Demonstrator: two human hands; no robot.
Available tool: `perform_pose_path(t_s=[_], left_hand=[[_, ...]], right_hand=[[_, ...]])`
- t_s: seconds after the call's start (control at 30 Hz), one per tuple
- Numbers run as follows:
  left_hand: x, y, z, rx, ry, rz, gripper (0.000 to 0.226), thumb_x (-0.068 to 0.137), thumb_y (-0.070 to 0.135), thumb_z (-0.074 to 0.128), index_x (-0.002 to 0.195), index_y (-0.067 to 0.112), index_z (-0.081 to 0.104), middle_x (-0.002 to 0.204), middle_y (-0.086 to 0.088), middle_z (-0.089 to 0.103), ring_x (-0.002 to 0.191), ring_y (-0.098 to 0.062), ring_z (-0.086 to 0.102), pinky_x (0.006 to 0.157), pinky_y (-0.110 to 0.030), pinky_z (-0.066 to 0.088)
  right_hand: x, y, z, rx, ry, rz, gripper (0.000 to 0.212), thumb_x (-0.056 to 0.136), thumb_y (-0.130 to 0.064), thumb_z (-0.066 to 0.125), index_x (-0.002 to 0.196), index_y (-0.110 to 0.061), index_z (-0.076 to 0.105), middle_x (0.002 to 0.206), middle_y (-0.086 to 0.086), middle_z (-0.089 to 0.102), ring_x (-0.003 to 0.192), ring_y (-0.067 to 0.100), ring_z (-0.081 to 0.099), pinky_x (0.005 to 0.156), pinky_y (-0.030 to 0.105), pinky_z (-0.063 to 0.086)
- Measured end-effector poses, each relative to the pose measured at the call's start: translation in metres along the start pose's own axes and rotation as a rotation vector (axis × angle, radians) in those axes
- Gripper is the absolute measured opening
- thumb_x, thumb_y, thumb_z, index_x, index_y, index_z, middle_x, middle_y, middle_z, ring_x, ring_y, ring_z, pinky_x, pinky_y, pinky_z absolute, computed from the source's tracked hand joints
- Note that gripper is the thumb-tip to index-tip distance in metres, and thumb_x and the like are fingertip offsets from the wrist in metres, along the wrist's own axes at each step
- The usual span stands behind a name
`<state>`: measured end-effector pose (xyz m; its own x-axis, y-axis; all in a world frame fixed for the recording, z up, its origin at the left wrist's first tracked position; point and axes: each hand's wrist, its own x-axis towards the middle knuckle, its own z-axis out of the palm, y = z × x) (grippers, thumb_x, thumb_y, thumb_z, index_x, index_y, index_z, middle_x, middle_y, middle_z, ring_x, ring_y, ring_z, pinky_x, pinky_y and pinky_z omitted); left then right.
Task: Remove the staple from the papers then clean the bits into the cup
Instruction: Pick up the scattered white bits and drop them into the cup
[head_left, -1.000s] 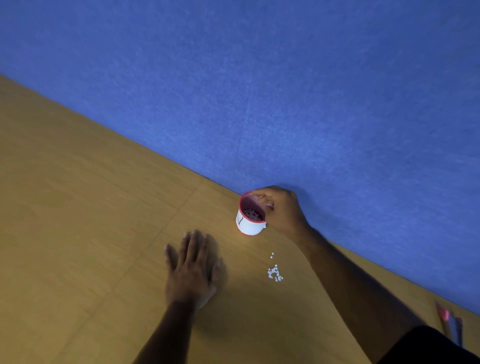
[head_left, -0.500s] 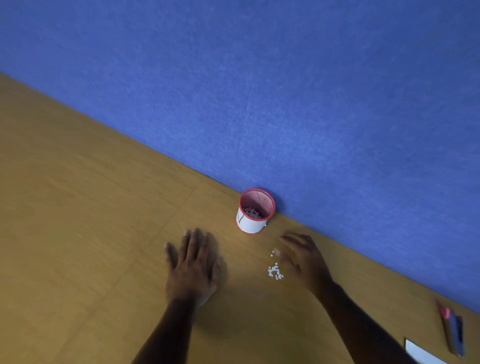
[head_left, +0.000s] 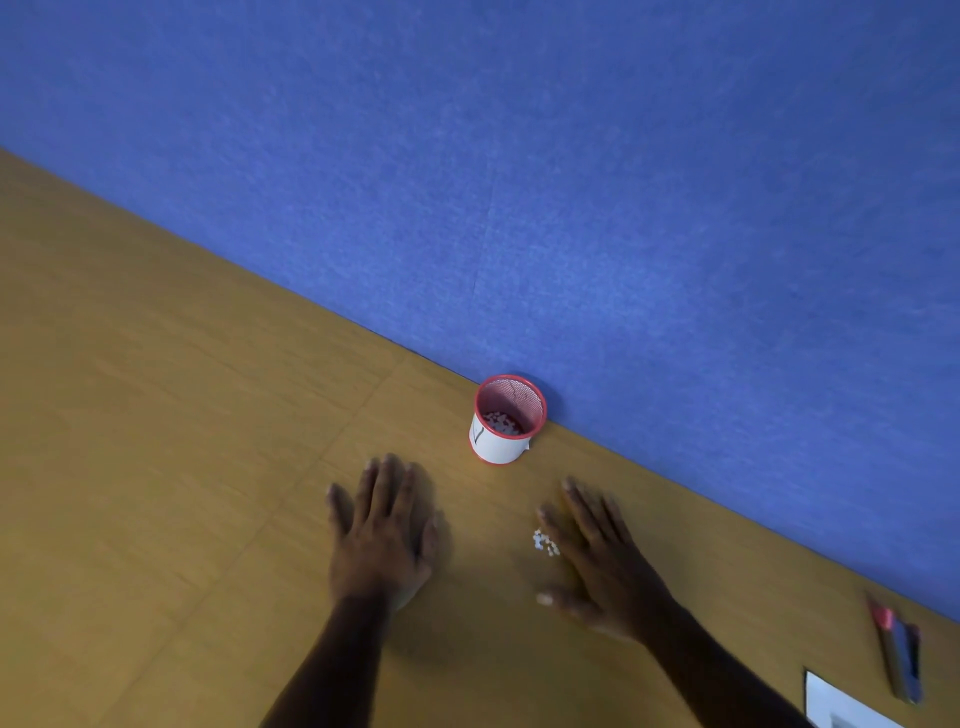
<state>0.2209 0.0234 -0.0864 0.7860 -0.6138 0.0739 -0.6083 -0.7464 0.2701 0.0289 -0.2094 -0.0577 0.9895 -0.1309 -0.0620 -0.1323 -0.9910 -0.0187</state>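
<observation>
A red mesh cup with a white paper band stands on the wooden table by the blue wall, with white bits inside. A small heap of white paper bits lies on the table below it. My right hand lies flat, fingers spread, just right of the heap and touching its edge. My left hand rests flat on the table to the left of the heap, palm down, holding nothing. A corner of white paper shows at the bottom right.
A dark tool with a red end lies at the right beside the paper. The blue wall runs diagonally behind the cup. Bare wooden table stretches to the left.
My right hand left the cup's rim, came down toward me and now lies spread beside the heap of bits. The left hand has stayed flat in place.
</observation>
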Motion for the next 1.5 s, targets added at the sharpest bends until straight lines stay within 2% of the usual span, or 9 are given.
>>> perform_pose_path(t_s=[0.17,0.43,0.67,0.77,0.83,0.9,1.03,1.17,1.5], left_hand=[[0.000,0.001,-0.001,-0.003,0.008,0.002,0.069,0.092,0.055,0.032,0.150,0.019,0.041,0.159,-0.011,0.037,0.149,-0.029,0.031,0.116,-0.067,0.018],[0.000,0.002,0.000,-0.020,0.039,0.015,0.069,0.090,0.054,0.035,0.148,0.018,0.045,0.157,-0.012,0.041,0.147,-0.031,0.035,0.115,-0.067,0.018],[0.001,0.001,-0.001,-0.002,0.010,0.007,0.069,0.091,0.056,0.033,0.150,0.019,0.042,0.159,-0.011,0.038,0.149,-0.029,0.032,0.115,-0.068,0.018],[0.001,0.001,-0.001,0.006,0.001,0.001,0.069,0.092,0.056,0.032,0.150,0.020,0.041,0.159,-0.011,0.037,0.149,-0.029,0.031,0.116,-0.068,0.018],[0.001,0.001,-0.001,0.013,0.001,0.002,0.070,0.092,0.056,0.033,0.150,0.019,0.041,0.159,-0.011,0.038,0.149,-0.029,0.031,0.116,-0.068,0.018],[0.000,0.000,-0.001,0.013,0.009,0.005,0.070,0.092,0.056,0.033,0.150,0.018,0.042,0.158,-0.011,0.039,0.149,-0.029,0.032,0.115,-0.068,0.019],[0.000,0.001,-0.002,0.003,0.019,0.004,0.069,0.092,0.055,0.031,0.149,0.017,0.043,0.158,-0.012,0.039,0.149,-0.029,0.032,0.115,-0.068,0.019],[0.001,0.000,-0.001,-0.002,0.018,0.005,0.070,0.092,0.055,0.032,0.149,0.017,0.043,0.158,-0.012,0.038,0.149,-0.029,0.032,0.116,-0.068,0.018],[0.000,0.001,-0.001,-0.013,0.013,-0.003,0.071,0.091,0.056,0.032,0.150,0.018,0.042,0.159,-0.010,0.038,0.149,-0.029,0.030,0.116,-0.067,0.018]], right_hand=[[-0.017,-0.029,0.012,0.014,0.041,0.243,0.109,0.082,-0.083,0.040,0.145,0.006,0.041,0.157,0.029,0.030,0.146,0.046,0.028,0.111,0.063,0.033],[0.001,-0.059,0.013,0.033,-0.034,0.423,0.120,0.075,-0.092,0.031,0.145,0.005,0.042,0.156,0.028,0.033,0.144,0.047,0.032,0.109,0.068,0.030],[0.013,-0.048,0.013,0.130,0.010,0.324,0.109,0.082,-0.085,0.038,0.148,0.002,0.038,0.160,0.022,0.030,0.148,0.039,0.028,0.115,0.061,0.028],[0.008,-0.038,0.011,0.317,0.268,0.292,0.070,0.091,-0.050,0.056,0.141,-0.002,0.050,0.153,0.013,0.043,0.141,0.028,0.042,0.112,0.042,0.041],[0.008,-0.033,0.010,0.301,0.367,0.233,0.051,0.091,-0.030,0.055,0.136,-0.004,0.057,0.145,0.009,0.051,0.133,0.022,0.051,0.103,0.039,0.050],[0.009,-0.034,0.009,0.197,0.330,0.140,0.048,0.086,-0.021,0.059,0.131,-0.005,0.061,0.142,0.012,0.057,0.131,0.024,0.053,0.095,0.038,0.056],[0.012,-0.048,0.001,0.013,0.064,0.095,0.082,0.039,-0.018,0.094,0.117,-0.004,0.072,0.128,0.014,0.069,0.118,0.029,0.066,0.081,0.030,0.059],[0.013,-0.058,0.005,-0.099,0.116,0.062,0.065,0.041,-0.013,0.096,0.103,-0.005,0.078,0.112,0.012,0.076,0.106,0.024,0.072,0.066,0.025,0.060],[0.021,-0.059,-0.004,-0.138,0.100,0.013,0.053,0.029,-0.018,0.099,0.078,-0.011,0.081,0.088,0.007,0.080,0.080,0.018,0.078,0.045,0.027,0.058]])
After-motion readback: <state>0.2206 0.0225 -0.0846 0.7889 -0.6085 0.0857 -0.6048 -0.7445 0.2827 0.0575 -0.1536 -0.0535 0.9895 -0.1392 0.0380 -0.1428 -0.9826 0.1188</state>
